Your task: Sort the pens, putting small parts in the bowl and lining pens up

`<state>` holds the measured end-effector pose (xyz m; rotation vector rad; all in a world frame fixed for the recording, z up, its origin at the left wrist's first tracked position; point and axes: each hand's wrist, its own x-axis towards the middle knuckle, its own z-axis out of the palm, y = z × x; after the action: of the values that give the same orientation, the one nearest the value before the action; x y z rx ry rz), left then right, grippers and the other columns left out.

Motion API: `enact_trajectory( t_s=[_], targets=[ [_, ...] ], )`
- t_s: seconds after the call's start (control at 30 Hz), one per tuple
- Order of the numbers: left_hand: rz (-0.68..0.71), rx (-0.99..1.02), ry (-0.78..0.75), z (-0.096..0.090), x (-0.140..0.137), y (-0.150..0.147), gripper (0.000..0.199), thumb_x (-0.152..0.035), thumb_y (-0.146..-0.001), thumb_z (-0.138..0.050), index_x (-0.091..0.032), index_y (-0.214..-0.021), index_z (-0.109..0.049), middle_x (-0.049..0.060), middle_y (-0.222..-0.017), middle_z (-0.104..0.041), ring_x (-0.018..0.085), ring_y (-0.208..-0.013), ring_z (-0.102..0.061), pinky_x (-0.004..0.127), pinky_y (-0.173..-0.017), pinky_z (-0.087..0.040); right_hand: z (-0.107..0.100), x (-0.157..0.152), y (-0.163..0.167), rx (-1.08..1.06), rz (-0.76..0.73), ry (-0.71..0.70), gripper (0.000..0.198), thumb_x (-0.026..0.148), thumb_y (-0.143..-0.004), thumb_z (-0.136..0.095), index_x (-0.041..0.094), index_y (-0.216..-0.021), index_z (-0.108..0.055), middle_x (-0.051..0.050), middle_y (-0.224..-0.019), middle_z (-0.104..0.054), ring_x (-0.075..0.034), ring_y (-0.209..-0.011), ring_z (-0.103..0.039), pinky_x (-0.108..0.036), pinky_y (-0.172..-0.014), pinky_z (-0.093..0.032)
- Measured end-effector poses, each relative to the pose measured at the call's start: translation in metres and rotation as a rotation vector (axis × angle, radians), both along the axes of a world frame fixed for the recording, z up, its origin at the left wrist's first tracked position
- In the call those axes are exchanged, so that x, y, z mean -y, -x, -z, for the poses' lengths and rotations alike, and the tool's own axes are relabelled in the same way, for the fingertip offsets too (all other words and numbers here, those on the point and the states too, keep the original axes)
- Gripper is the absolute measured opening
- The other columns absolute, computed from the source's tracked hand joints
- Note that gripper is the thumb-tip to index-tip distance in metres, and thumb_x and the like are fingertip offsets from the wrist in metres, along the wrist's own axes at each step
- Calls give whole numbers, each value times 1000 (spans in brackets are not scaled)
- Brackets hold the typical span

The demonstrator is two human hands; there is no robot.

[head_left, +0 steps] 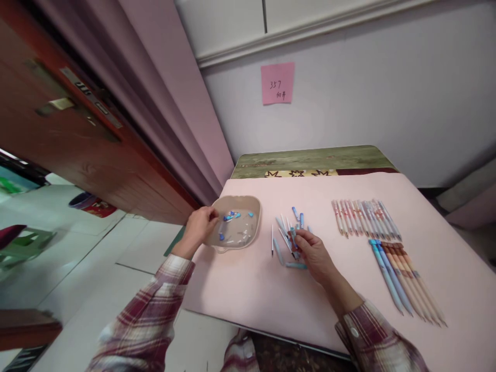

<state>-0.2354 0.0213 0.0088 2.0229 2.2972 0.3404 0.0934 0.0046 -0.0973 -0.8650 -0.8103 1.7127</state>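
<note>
My left hand is at the left rim of a beige tray, its fingers pinched together. Whatever it may hold is too small to make out. Small blue pen parts and short white or clear pieces lie in the tray. Right of it, my right hand is closed on a blue pen part, held over a loose pile. That pile has pale blue pen barrels, white ink refills and darker blue pieces, partly hidden behind the hand.
A row of pink and grey pens lies at the right of the pink-covered table. Nearer are blue and brown pens, side by side. A wooden door and a curtain border the left; a wall stands behind.
</note>
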Motion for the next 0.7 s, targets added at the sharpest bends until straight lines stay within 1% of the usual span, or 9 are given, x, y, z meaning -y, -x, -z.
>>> enact_trajectory(
  t_s=[0.07,0.13,0.23,0.4,0.57,0.7],
  targets=[
    [49,-34,133,10,-5,-2,13,-21,-71,-56,-21,-76,-68,4,-80,-69,20,-79,-61,27,-71,-42,4,-1,-1,-12,-3,14,30,40,-69,-79,21,-91,-73,-2,-78,-69,-11,-59,-54,-24,-55,-44],
    [49,-39,202,18,-9,-4,14,-18,-70,-55,-21,-75,-67,4,-78,-68,20,-78,-61,26,-70,-41,5,-2,-1,-26,6,28,31,39,-68,-81,21,-92,-72,-2,-77,-68,-11,-58,-54,-24,-53,-44],
    [29,-44,233,26,-12,-4,14,-15,-67,-54,-19,-74,-66,5,-75,-66,21,-75,-59,27,-67,-39,4,-3,0,-46,26,45,31,37,-65,-82,21,-90,-71,-2,-76,-68,-11,-58,-54,-23,-53,-44],
    [61,-25,334,40,-12,-6,12,-11,-61,-56,-18,-65,-64,3,-68,-63,19,-70,-57,26,-63,-38,4,-3,1,-27,19,53,30,39,-65,-82,21,-86,-69,-2,-74,-67,-13,-59,-55,-24,-52,-44],
    [53,-14,398,56,-13,-8,7,-14,-63,-59,-18,-59,-62,2,-59,-59,18,-62,-55,26,-59,-37,8,-3,0,-9,-11,62,31,38,-66,-81,20,-87,-68,-2,-74,-66,-11,-56,-53,-24,-51,-42],
    [58,-24,412,60,-14,-7,9,-20,-66,-59,-18,-57,-61,3,-58,-59,18,-61,-55,27,-60,-37,10,-3,0,5,-25,76,32,39,-66,-81,20,-87,-68,-2,-74,-66,-11,-55,-51,-24,-50,-41]
  ],
)
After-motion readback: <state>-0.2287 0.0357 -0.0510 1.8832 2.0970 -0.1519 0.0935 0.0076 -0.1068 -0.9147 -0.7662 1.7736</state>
